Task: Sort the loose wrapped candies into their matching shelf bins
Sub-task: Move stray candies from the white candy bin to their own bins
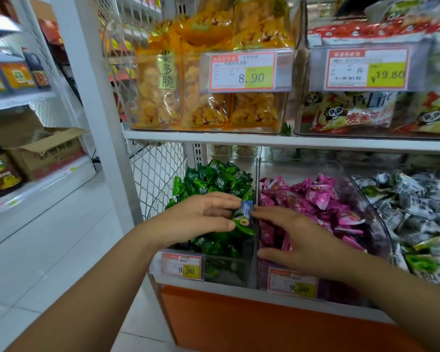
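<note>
Three clear bins stand side by side on the low shelf. The left bin holds green wrapped candies, the middle bin pink ones, the right bin grey-and-white ones. My left hand lies over the green candies with fingers extended, and a blue-wrapped candy sits at its fingertips by the divider. My right hand hovers flat over the pink candies, its fingertips close to the blue candy. Whether either hand pinches it is unclear.
Above, an upper shelf carries bins of yellow snack bags and red-and-white panda packs. Price tags hang on the bin fronts. A white wire mesh panel closes the left side. An orange base lies below, an aisle floor to the left.
</note>
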